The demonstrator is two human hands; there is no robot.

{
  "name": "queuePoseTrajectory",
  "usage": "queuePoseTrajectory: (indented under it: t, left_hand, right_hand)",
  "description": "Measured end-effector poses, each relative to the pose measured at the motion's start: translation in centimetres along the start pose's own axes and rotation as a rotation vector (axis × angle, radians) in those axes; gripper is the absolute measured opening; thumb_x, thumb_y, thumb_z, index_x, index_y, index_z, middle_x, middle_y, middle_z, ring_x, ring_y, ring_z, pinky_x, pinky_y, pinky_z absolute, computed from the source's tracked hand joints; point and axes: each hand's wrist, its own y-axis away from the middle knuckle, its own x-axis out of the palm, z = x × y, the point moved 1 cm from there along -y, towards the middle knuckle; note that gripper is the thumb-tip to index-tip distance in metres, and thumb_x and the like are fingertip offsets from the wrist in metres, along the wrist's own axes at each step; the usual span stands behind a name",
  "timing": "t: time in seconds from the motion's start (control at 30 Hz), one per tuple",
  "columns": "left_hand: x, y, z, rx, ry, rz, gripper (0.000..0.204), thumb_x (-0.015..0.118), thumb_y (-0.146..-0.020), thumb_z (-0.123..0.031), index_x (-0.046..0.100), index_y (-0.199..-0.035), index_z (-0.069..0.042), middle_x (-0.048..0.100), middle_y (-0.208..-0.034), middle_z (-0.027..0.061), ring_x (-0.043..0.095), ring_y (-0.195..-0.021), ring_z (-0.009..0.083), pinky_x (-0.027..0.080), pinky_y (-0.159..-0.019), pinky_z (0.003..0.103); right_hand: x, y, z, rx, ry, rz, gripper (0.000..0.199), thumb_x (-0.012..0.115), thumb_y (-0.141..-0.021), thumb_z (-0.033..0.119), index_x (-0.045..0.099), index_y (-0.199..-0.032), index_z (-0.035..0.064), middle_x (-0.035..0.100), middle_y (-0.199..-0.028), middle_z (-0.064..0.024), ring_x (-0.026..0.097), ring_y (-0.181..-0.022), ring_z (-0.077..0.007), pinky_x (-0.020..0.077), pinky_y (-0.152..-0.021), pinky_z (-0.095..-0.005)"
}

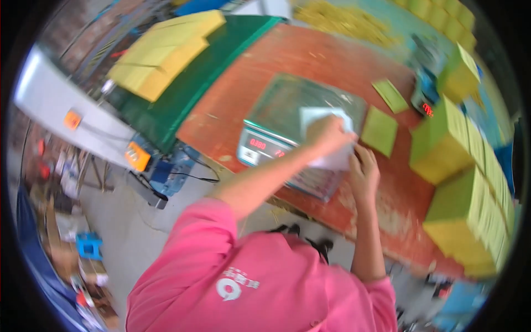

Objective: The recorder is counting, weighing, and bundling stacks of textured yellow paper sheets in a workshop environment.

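Observation:
A bench scale (298,108) with a flat, shiny platform and a lit red display stands on a red-brown tabletop. Over the right part of its platform lies a thin white sheet (330,161), paper or plastic film; blur hides which. My left hand (326,135) is closed on the sheet, its arm reaching across the scale's front. At the sheet's right edge, my right hand (365,172) has its fingers bent and appears to pinch that edge. A flat yellow-green packet (379,131) lies just right of the scale, with a smaller packet (390,95) beyond it.
Yellow-green stacks (464,216) line the table's right side, near a second scale (425,97) with a red display. To the left, a green conveyor belt (193,72) carries yellow stacks (166,52). A blue stool (88,245) stands on the floor at lower left.

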Motion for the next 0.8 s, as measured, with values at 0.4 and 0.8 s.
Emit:
queuePoseTrajectory:
  t: [0.4,0.8]
  left_hand:
    - [0.2,-0.5,-1.9,0.023,-0.281,0.06,0.047,0.075,-0.076,-0.05,0.063,-0.072,-0.004,0.067,-0.073,0.0126,0.066,-0.067,0.0265,0.05,-0.062,0.038]
    - [-0.4,-0.3,-1.3,-0.015,-0.233,0.059,0.044,0.075,-0.074,-0.047,0.066,-0.075,-0.004,0.07,-0.079,0.0144,0.068,-0.074,0.0284,0.052,-0.065,0.04]
  right_hand:
    - [-1.2,2.0,1.0,-0.272,0.205,-0.123,0.035,0.063,-0.078,0.0,0.064,-0.113,-0.0004,0.059,-0.12,-0.0187,0.057,-0.108,-0.0359,0.0481,-0.091,-0.0419]
    - [-1.4,2.0,1.2,-0.27,0.181,-0.063,0.042,0.063,-0.074,-0.002,0.062,-0.117,0.0014,0.058,-0.122,-0.0176,0.054,-0.113,-0.0368,0.0445,-0.094,-0.0464]
